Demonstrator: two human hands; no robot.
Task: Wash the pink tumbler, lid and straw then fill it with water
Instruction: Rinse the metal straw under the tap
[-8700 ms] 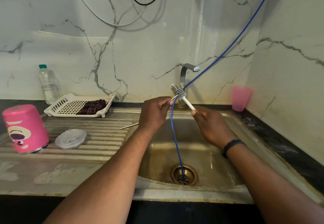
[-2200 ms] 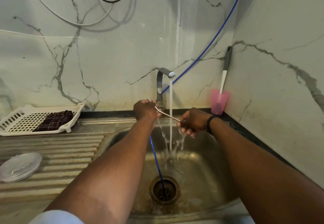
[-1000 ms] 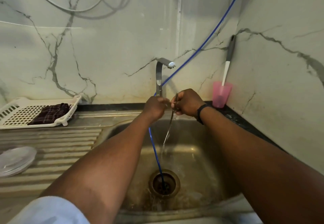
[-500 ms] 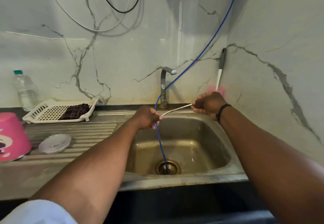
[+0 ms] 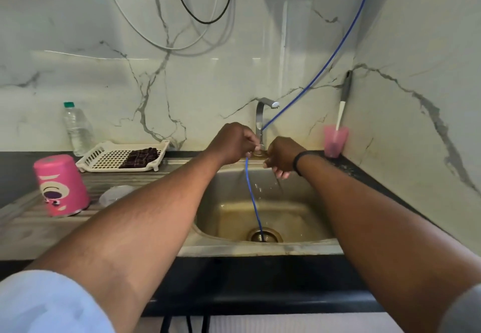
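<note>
Nearest the camera, two bare forearms reach out over the steel sink (image 5: 260, 249), where a blue hose (image 5: 252, 197) drops into the drain. On the draining board to the left, the pink tumbler (image 5: 62, 185) stands upside down, and the clear lid (image 5: 114, 195) lies flat just beside it on its right — both well apart from either hand. Further in, the left hand (image 5: 230, 144) and right hand (image 5: 282, 154) meet over the back rim of the sink, at the foot of the tap (image 5: 261, 121). Both have their fingers curled in. A small ring-like end shows between the thumbs, but the straw itself is too blurred and hidden to make out, so what each hand grips cannot be told. Water drops fall below the right hand. Behind, a white basket (image 5: 104, 158) holds a dark cloth (image 5: 140, 157), a water bottle (image 5: 76, 129) stands by the wall, and a pink cup (image 5: 335, 141) in the corner holds a brush (image 5: 343, 103).
</note>
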